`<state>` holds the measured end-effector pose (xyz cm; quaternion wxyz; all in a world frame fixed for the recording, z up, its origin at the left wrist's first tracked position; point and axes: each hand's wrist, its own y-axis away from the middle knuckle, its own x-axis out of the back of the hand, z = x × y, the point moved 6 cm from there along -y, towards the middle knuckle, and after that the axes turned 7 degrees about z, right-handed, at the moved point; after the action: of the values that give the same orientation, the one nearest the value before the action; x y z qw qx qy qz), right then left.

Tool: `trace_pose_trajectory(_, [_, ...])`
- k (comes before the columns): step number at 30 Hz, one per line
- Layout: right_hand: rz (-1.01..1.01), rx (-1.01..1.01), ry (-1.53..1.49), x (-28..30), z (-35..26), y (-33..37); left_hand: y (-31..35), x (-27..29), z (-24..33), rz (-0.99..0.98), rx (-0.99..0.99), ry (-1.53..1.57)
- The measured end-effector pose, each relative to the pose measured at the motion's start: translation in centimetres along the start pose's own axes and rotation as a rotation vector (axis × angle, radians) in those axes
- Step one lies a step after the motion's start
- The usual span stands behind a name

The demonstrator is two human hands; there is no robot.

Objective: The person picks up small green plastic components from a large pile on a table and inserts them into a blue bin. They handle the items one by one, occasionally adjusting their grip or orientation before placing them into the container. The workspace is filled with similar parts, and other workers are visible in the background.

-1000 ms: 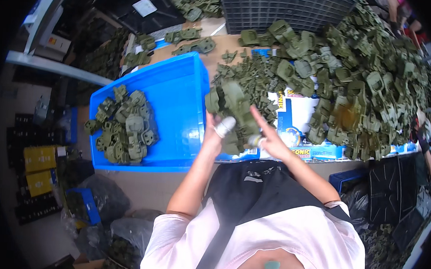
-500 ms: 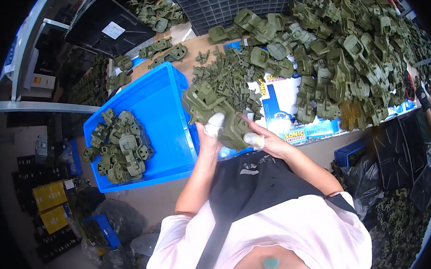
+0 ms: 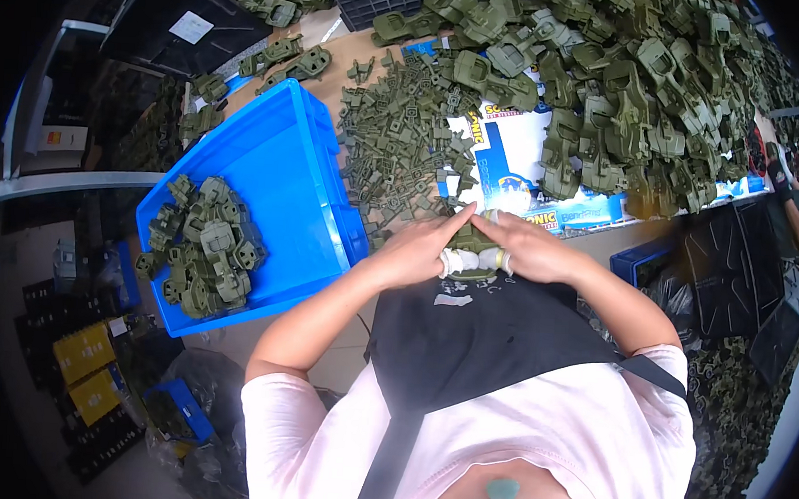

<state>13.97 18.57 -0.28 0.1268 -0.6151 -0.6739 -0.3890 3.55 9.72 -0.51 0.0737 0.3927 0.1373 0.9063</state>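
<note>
A moment ago both hands held a green part up high, over the pile of small bits. Now the hands have come down low, close to the person's body, at the table's near edge. The bin sits further left in the picture than before.

The left hand (image 3: pixel 418 246) and the right hand (image 3: pixel 530 250) meet, pointer fingertips touching. Both hands curl over one green part (image 3: pixel 472 244) and grip it between them. White tape wraps a left finger and a right finger.

Most of the part is hidden under the hands. Only a small green bit shows between them, so its shape is hard to tell.

The blue bin (image 3: pixel 277 166) stands to the left, just beside the left hand. A heap of green parts (image 3: pixel 203 248) lies in its left end. Small green bits (image 3: pixel 401 137) are spread on the table past the hands. A big pile of green pieces (image 3: pixel 625 90) covers the far right side and is cut off at the top edge. A black apron (image 3: pixel 476 344) hangs below the hands.
</note>
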Motion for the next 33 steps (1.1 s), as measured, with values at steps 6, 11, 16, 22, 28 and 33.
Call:
trace_pose_trajectory(6, [0.100,0.062,-0.067,-1.5,0.8,0.2,0.0,-1.1,-0.4,0.033,0.000,0.121])
trace_pose_trajectory(11, [0.144,-0.020,-0.087,-2.2,0.5,0.7,-0.4,-1.4,-0.9,-0.004,0.093,0.147])
trace_pose_trajectory(16, [0.196,-0.011,-0.204,-3.0,1.3,1.0,0.0,-1.8,-0.3,0.020,-0.004,0.119])
trace_pose_trajectory(22, [0.264,0.058,-0.116,-1.8,0.1,1.5,-0.6,-1.4,0.0,0.010,-0.061,0.064])
trace_pose_trajectory(28, [0.271,0.016,-0.204,-3.4,2.0,0.8,-1.1,-2.0,-0.6,-0.053,0.035,0.095])
trace_pose_trajectory(33, [0.298,0.029,-0.193,-3.7,1.4,1.4,-1.0,-2.1,-0.8,-0.104,0.020,0.021])
